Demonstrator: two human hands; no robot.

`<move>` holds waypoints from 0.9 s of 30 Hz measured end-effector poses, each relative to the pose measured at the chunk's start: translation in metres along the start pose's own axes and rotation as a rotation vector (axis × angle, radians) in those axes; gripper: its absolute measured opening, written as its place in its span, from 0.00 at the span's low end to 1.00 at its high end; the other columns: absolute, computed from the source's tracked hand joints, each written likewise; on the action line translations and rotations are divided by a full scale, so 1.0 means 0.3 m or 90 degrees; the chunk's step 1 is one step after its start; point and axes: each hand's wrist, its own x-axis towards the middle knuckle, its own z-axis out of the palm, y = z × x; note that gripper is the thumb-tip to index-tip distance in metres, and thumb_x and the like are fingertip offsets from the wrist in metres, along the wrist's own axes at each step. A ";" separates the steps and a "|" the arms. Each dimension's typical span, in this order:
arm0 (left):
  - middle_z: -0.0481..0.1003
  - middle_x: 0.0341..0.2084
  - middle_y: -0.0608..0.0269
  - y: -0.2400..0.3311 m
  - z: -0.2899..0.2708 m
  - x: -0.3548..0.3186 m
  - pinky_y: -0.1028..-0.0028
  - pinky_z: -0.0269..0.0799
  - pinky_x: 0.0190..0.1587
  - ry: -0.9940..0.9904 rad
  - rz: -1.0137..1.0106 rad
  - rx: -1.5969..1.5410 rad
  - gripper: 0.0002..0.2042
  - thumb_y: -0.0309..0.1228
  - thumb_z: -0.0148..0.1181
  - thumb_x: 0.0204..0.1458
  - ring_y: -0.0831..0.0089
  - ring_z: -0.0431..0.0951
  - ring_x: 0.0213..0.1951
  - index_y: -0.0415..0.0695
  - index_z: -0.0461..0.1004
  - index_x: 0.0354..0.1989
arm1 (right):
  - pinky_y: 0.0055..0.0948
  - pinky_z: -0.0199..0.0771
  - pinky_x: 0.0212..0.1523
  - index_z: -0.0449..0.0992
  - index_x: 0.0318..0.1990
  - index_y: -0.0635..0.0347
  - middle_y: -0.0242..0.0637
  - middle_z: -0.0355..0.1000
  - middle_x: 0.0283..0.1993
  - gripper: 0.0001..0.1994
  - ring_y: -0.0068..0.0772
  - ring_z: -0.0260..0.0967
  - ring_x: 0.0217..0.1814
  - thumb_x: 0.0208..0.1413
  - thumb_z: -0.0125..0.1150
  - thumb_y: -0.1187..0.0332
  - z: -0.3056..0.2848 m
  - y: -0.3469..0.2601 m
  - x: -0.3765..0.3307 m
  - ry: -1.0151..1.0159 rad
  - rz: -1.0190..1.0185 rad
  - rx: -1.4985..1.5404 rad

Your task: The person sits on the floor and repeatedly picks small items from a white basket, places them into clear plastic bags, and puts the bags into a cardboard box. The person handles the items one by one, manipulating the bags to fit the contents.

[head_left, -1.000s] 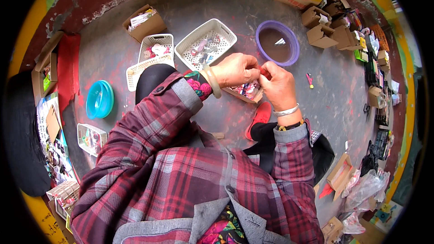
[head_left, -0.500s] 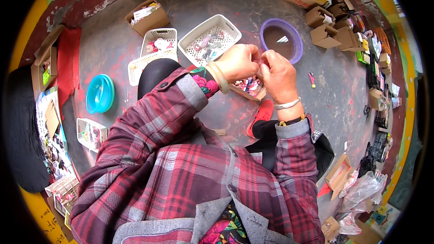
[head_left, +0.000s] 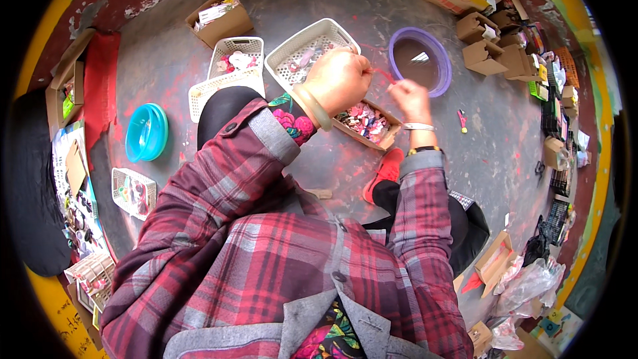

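left hand [head_left: 337, 80] pinched on red strand [head_left: 384, 76] | right hand [head_left: 411, 98] pinched on its other end, kept taut | held above box of small pieces [head_left: 367, 122] for reach

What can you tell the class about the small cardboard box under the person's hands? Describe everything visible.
The small cardboard box is shallow, brown and open-topped, and sits tilted on the grey, red-stained floor. It is full of tiny pink, red and pale pieces. The left hand hovers over its near end, hiding part of it; whether they touch cannot be told.
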 end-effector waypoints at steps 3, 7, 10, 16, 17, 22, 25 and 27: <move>0.74 0.23 0.47 0.016 -0.004 0.002 0.61 0.70 0.37 -0.039 -0.017 0.002 0.08 0.30 0.55 0.42 0.52 0.75 0.30 0.39 0.78 0.25 | 0.31 0.71 0.36 0.79 0.31 0.59 0.41 0.75 0.29 0.09 0.33 0.73 0.31 0.43 0.58 0.66 0.156 0.294 0.025 -0.096 0.026 -0.234; 0.74 0.22 0.49 0.001 0.004 -0.002 0.62 0.70 0.35 -0.039 -0.021 -0.014 0.09 0.31 0.56 0.43 0.53 0.74 0.29 0.39 0.77 0.25 | 0.36 0.65 0.52 0.74 0.47 0.54 0.48 0.71 0.45 0.18 0.46 0.68 0.50 0.46 0.56 0.62 0.279 0.365 0.000 -0.155 0.155 -0.413; 0.74 0.20 0.50 -0.010 0.005 -0.010 0.63 0.69 0.34 -0.043 -0.009 -0.014 0.09 0.32 0.56 0.44 0.54 0.74 0.28 0.39 0.77 0.25 | 0.35 0.59 0.57 0.67 0.55 0.52 0.51 0.65 0.54 0.23 0.47 0.60 0.58 0.49 0.53 0.61 0.321 0.402 0.012 -0.157 0.249 -0.384; 0.73 0.20 0.49 -0.010 0.009 -0.010 0.63 0.69 0.34 -0.045 -0.009 -0.058 0.08 0.31 0.57 0.44 0.54 0.74 0.27 0.38 0.77 0.25 | 0.37 0.61 0.56 0.66 0.55 0.49 0.46 0.65 0.55 0.21 0.46 0.60 0.58 0.51 0.52 0.61 0.349 0.511 0.055 -0.145 0.246 -0.363; 0.73 0.20 0.49 -0.009 0.009 -0.007 0.63 0.69 0.34 -0.051 -0.012 -0.056 0.08 0.31 0.57 0.44 0.54 0.74 0.28 0.38 0.77 0.25 | 0.38 0.63 0.55 0.68 0.53 0.51 0.46 0.67 0.53 0.20 0.45 0.63 0.56 0.51 0.51 0.62 0.356 0.521 0.055 -0.141 0.225 -0.374; 0.73 0.20 0.49 -0.028 0.004 -0.010 0.63 0.69 0.34 -0.060 -0.005 -0.037 0.09 0.31 0.57 0.44 0.54 0.74 0.28 0.37 0.76 0.25 | 0.38 0.66 0.51 0.72 0.48 0.50 0.44 0.69 0.49 0.17 0.45 0.66 0.52 0.49 0.52 0.62 0.345 0.412 0.037 -0.149 0.252 -0.409; 0.74 0.21 0.49 -0.029 0.004 -0.010 0.63 0.69 0.34 -0.076 -0.028 -0.042 0.09 0.32 0.57 0.44 0.53 0.74 0.28 0.38 0.77 0.26 | 0.38 0.68 0.48 0.74 0.45 0.49 0.43 0.72 0.44 0.17 0.46 0.69 0.48 0.46 0.55 0.60 0.317 0.401 0.024 -0.124 0.244 -0.380; 0.74 0.22 0.49 -0.022 0.003 -0.006 0.63 0.70 0.34 -0.087 -0.035 -0.035 0.10 0.32 0.56 0.44 0.53 0.75 0.28 0.38 0.77 0.26 | 0.39 0.68 0.47 0.75 0.43 0.49 0.42 0.74 0.40 0.16 0.46 0.70 0.45 0.44 0.57 0.59 0.295 0.416 0.022 -0.107 0.237 -0.339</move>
